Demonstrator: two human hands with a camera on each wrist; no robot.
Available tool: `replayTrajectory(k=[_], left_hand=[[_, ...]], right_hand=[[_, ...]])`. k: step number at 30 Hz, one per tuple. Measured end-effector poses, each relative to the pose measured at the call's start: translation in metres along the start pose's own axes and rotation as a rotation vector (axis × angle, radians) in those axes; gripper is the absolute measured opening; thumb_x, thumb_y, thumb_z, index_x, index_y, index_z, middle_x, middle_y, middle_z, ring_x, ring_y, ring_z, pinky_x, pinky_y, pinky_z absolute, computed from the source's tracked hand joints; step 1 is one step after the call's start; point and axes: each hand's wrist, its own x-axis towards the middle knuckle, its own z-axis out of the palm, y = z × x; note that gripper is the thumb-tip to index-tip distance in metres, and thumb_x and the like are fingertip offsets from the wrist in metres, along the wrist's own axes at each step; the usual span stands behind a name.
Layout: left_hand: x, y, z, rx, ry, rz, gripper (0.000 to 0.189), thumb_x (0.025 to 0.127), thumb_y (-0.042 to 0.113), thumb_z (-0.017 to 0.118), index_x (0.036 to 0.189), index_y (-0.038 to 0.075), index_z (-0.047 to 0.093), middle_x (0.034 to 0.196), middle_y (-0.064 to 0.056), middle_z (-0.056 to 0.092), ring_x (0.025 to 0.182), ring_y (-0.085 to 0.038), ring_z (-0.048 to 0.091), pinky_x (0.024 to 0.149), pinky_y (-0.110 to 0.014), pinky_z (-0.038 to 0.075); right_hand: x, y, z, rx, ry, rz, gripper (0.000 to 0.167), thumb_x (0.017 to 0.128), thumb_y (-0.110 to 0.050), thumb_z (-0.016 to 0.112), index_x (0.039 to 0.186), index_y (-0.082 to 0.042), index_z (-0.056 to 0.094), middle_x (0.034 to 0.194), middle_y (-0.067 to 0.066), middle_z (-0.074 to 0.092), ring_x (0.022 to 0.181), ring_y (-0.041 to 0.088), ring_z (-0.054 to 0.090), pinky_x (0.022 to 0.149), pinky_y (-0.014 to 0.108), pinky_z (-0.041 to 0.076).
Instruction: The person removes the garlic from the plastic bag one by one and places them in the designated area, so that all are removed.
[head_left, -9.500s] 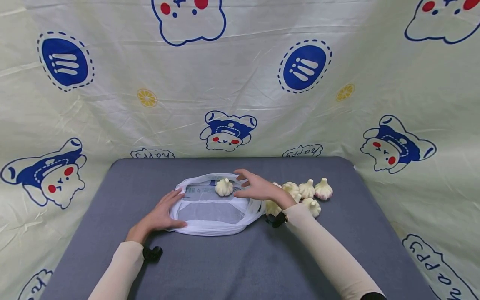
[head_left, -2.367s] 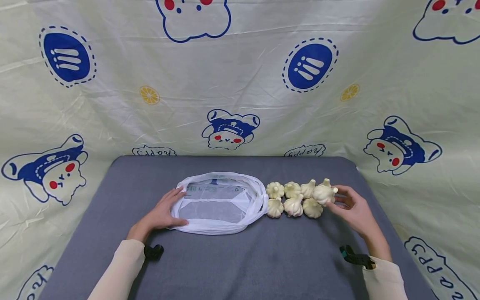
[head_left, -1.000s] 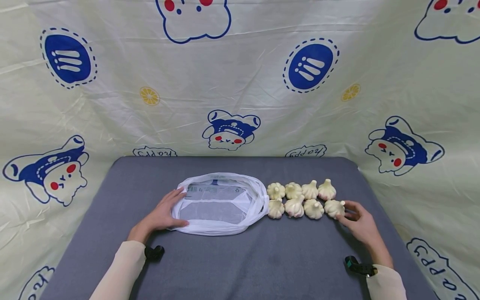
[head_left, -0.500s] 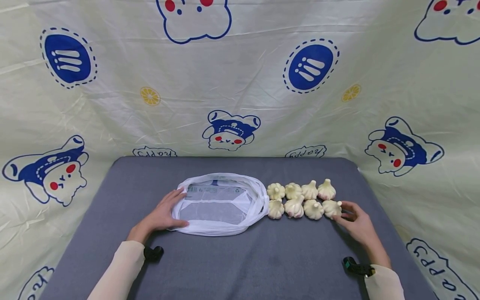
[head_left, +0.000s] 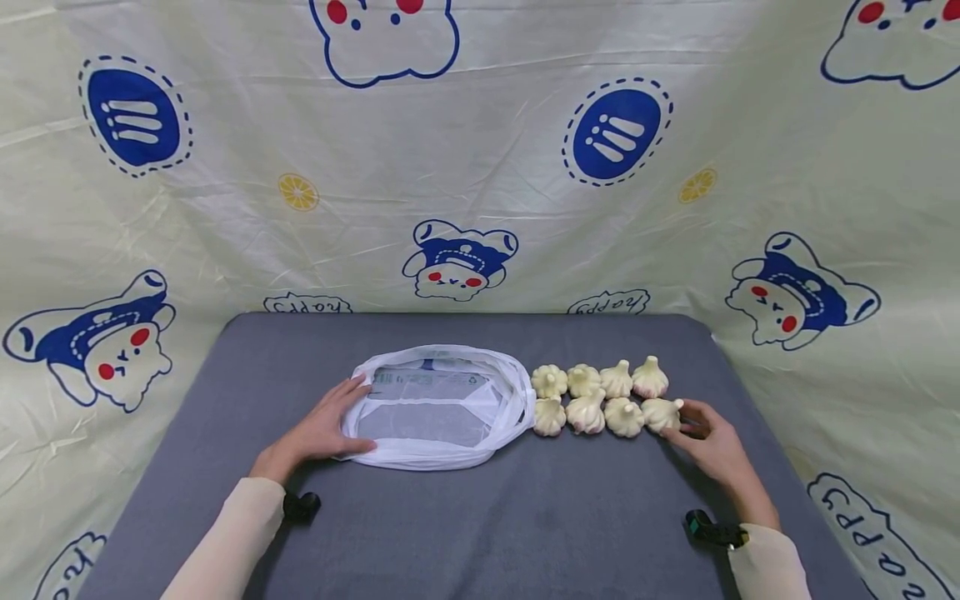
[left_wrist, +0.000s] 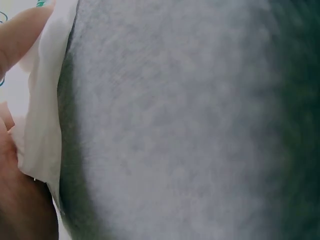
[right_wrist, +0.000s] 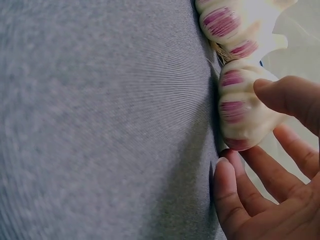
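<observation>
A white plastic bag (head_left: 442,457) lies with its rolled mouth spread wide. My left hand (head_left: 324,427) rests over the bag's left rim, thumb and fingers far apart; in the left wrist view the bag's edge (left_wrist: 42,110) partly covers the thumb. Right of the bag, several garlic bulbs (head_left: 587,412) stand in two touching rows. My right hand (head_left: 712,442) holds the garlic bulb (head_left: 662,414) at the right end of the near row. In the right wrist view, the thumb touches one side of that purple-streaked bulb, fingers on its other side.
A grey cloth covers the table (head_left: 480,533), whose far edge meets a printed curtain (head_left: 480,167). The black wrist camera mounts (head_left: 708,529) sit low near the tabletop. The nearest bulbs touch the bag's right rim.
Earlier, the right hand was over the bag beside a garlic bulb. Later it carried a bulb to the near row's right end and slid it left against its neighbour. The left hand stayed.
</observation>
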Motion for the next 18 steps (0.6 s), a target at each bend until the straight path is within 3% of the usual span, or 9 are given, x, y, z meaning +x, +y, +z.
replayTrajectory(k=[3, 6, 11, 18], left_hand=[[-0.001, -0.002, -0.002, 0.007, 0.017, 0.023, 0.098, 0.080, 0.045, 0.083, 0.156, 0.000, 0.040, 0.171, -0.019, 0.018, 0.154, -0.048, 0.020, 0.120, -0.070, 0.023], [-0.002, -0.003, -0.003, 0.013, 0.037, 0.047, 0.097, 0.079, 0.043, 0.084, 0.154, -0.001, 0.043, 0.171, -0.022, 0.017, 0.153, -0.050, 0.022, 0.118, -0.070, 0.025], [-0.005, -0.005, -0.006, 0.028, 0.054, 0.057, 0.093, 0.080, 0.044, 0.083, 0.153, 0.000, 0.045, 0.168, -0.024, 0.023, 0.151, -0.051, 0.027, 0.117, -0.070, 0.029], [-0.014, -0.007, -0.019, 0.039, 0.088, 0.027, 0.083, 0.088, 0.042, 0.076, 0.154, 0.002, 0.045, 0.164, -0.026, 0.033, 0.149, -0.049, 0.033, 0.116, -0.069, 0.031]], right_hand=[[0.002, -0.001, -0.001, -0.009, -0.008, -0.002, 0.073, 0.097, -0.038, 0.072, 0.149, 0.004, 0.042, 0.146, 0.035, 0.050, 0.124, 0.050, 0.057, 0.076, 0.022, 0.052], [0.005, -0.005, -0.003, -0.003, -0.003, -0.011, 0.071, 0.098, -0.040, 0.070, 0.148, 0.002, 0.044, 0.145, 0.034, 0.051, 0.126, 0.051, 0.057, 0.083, 0.038, 0.056], [0.009, -0.019, -0.010, 0.029, 0.002, -0.037, 0.069, 0.100, -0.040, 0.067, 0.150, 0.000, 0.043, 0.150, 0.032, 0.047, 0.132, 0.053, 0.050, 0.096, 0.062, 0.051], [0.019, -0.042, -0.026, -0.012, -0.027, -0.052, 0.076, 0.101, -0.046, 0.063, 0.155, 0.001, 0.036, 0.156, 0.033, 0.039, 0.140, 0.056, 0.040, 0.105, 0.071, 0.041]])
